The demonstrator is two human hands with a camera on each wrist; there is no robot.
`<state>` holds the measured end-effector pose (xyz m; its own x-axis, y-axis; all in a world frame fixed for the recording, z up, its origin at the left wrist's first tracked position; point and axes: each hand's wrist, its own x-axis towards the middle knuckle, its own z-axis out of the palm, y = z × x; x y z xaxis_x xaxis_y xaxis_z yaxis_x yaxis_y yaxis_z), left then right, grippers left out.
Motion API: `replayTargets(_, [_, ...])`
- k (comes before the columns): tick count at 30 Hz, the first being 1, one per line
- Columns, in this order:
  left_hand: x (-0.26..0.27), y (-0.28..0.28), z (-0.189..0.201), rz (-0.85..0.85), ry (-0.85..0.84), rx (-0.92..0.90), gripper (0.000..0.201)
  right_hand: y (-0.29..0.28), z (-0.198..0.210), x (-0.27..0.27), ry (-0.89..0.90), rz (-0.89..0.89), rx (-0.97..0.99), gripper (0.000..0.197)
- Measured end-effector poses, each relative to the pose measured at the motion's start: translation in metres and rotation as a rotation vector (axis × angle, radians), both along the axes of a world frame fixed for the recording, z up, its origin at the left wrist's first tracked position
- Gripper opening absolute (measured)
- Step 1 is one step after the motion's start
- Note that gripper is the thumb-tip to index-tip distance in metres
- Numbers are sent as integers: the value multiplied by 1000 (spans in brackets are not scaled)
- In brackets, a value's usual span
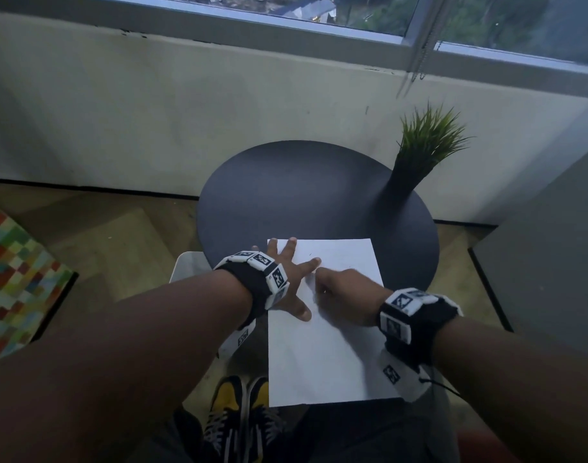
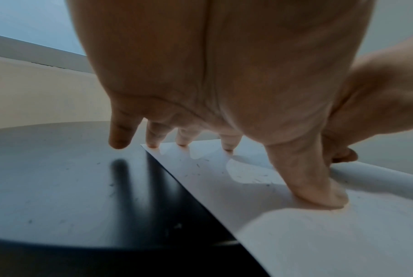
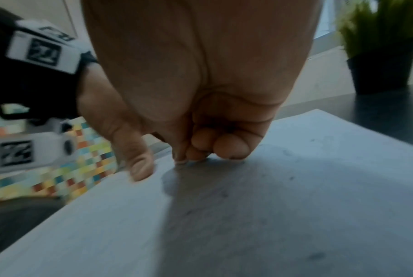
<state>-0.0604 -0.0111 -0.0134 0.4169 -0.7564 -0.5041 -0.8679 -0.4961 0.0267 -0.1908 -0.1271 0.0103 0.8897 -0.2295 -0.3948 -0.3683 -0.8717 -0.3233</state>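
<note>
Item: one white sheet of paper [image 1: 326, 362], lying on a round dark desk [image 1: 302, 188]. Its far end is on the desk top, while its near end overhangs the desk edge toward the person, unsupported. Left hand [image 1: 285, 279]: open, with its fingers [image 2: 153, 136] spread straight. The tips press down on the sheet's far left corner and the thumb [image 2: 319, 196] is planted further in. The little finger [image 2: 120, 138] lands on bare desk, just off the paper. Right hand [image 1: 342, 295]: fingers [image 3: 224, 148] curled under, gripping nothing, with nails and tips resting on the sheet just beside the left index finger. The left wrist view shows a raised, rounded swell in the paper [image 2: 378, 180] by the right hand. Whether it is a fold being laid cannot be told. Also present: a potted plant [image 1: 426, 142] at the far right of the desk, well apart from the hands.

Hazards, as judged: the overhanging half has nothing beneath it, so pressure there would bend or tip the sheet rather than flatten it. Only one corner is pinned, so a sideways push from the right hand could pivot the sheet and skew any crease. The smooth desk top looks likely to let the paper slide if the left hand lightens. A curled hand dragging on its nails may scuff or wrinkle the sheet.
</note>
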Motion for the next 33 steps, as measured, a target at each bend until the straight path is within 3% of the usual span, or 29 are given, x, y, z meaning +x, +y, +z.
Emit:
replayTargets(3, [1, -3, -1, -10, -44, 8, 118, -33, -1, 7, -63, -218, -6, 4])
replayTargets(6, [2, -4, 0, -78, -100, -25, 119, -44, -6, 10, -54, -265, -28, 7])
replayTargets(9, [3, -5, -1, -57, -19, -54, 123, -40, -8, 12, -32, -289, -25, 10])
replayTargets(14, [-3, -3, 1, -45, 4, -82, 124, -16, -1, 6, -54, -195, -66, 12])
replayTargets(18, [-6, -2, 3, -71, -11, -79, 123, 3, 6, -7, 27, 100, -37, 10])
replayTargets(24, [-6, -5, 0, -53, -3, -35, 120, -44, 2, 5, -49, -230, -78, 7])
replayTargets(27, [-5, -5, 0, -63, -5, -37, 118, -15, -1, -6, -70, -56, -29, 8])
replayTargets(28, [-5, -6, 0, -68, -6, -28, 118, -5, -1, -12, -32, 53, 4, 2])
replayTargets(30, [-5, -8, 1, -73, -6, -12, 118, -7, 2, -15, 36, 146, 14, 8])
replayTargets(33, [-8, -11, 3, -61, 0, -4, 117, -45, -3, -1, -18, -56, -50, 5])
